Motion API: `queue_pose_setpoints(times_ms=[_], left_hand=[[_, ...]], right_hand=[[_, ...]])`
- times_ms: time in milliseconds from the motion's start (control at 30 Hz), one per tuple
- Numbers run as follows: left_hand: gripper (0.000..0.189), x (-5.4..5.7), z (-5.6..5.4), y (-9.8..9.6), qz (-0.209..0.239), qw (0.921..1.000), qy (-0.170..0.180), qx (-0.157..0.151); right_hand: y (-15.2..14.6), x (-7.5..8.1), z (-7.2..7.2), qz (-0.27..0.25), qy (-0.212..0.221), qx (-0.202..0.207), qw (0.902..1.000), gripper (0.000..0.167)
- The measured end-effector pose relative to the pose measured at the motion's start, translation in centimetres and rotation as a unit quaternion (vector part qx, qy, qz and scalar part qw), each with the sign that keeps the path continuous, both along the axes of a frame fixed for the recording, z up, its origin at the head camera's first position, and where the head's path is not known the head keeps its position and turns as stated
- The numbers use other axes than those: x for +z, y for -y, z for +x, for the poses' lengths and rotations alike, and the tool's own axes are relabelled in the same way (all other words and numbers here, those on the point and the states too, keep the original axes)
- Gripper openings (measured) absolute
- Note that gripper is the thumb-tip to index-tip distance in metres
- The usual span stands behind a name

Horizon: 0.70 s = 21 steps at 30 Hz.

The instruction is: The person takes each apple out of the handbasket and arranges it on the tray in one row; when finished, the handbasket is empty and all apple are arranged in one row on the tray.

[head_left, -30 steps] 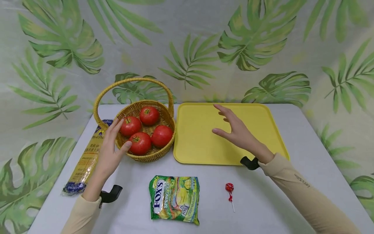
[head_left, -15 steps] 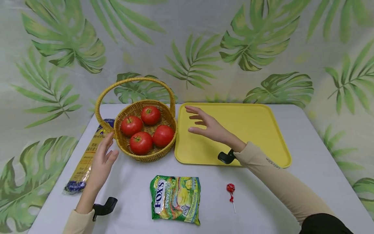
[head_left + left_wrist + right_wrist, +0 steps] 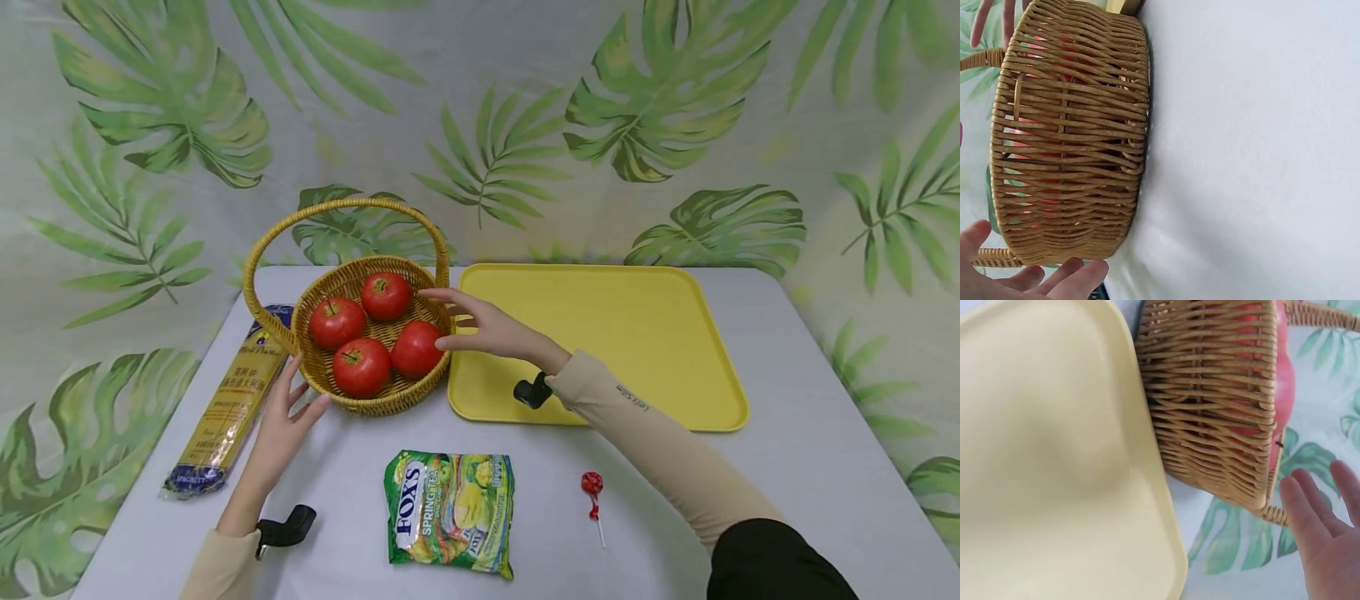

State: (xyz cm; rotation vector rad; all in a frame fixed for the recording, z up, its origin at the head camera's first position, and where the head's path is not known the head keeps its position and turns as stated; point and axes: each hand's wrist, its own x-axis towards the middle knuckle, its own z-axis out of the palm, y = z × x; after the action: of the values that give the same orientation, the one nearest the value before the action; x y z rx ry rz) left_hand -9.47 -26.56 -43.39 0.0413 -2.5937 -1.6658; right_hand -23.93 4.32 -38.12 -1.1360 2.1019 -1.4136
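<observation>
A woven basket (image 3: 390,406) with a tall arched handle (image 3: 352,202) holds several red tomato-like round fruits (image 3: 362,367). My left hand (image 3: 283,429) is at the basket's lower left side, fingers spread and thumb apart; in the left wrist view its fingers (image 3: 1079,281) lie close by the woven wall, and contact is hard to tell. My right hand (image 3: 491,329) reaches over the basket's right rim with fingers extended, thumb near the rightmost fruit. In the right wrist view that hand (image 3: 1329,544) appears beside the handle's base, apart from the wall.
Right of the basket lies a yellow tray (image 3: 600,342). A spaghetti packet (image 3: 228,408) lies along the left. In front are a green Fox's candy bag (image 3: 452,512) and a red lollipop (image 3: 592,483). A leaf-patterned cloth (image 3: 495,125) hangs behind the white table.
My right hand has moved left from over the tray to the basket's right rim. My left hand has drawn back from above the basket to its lower left side. The basket stays put.
</observation>
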Motion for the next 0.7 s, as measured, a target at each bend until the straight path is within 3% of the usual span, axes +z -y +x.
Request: queue_pose_setpoints(times_ms=[300,533,700], left_hand=[[0.081,-1.0,-1.6,0.1,0.048,0.9965,0.067,-0.007],[0.082,-1.2,-2.0,0.2,0.075,0.9941,0.077,-0.012],[0.082,-1.2,-2.2,0.3,0.084,0.9934,0.077,-0.013]], right_hand=[[3.0,-0.1,-1.6,0.053,0.010,0.045,0.9975,0.065],[5.2,0.5,-2.3,0.139,-0.012,0.082,0.9869,0.063],[6.8,0.7,-2.7,0.188,0.018,0.100,0.9769,0.063]])
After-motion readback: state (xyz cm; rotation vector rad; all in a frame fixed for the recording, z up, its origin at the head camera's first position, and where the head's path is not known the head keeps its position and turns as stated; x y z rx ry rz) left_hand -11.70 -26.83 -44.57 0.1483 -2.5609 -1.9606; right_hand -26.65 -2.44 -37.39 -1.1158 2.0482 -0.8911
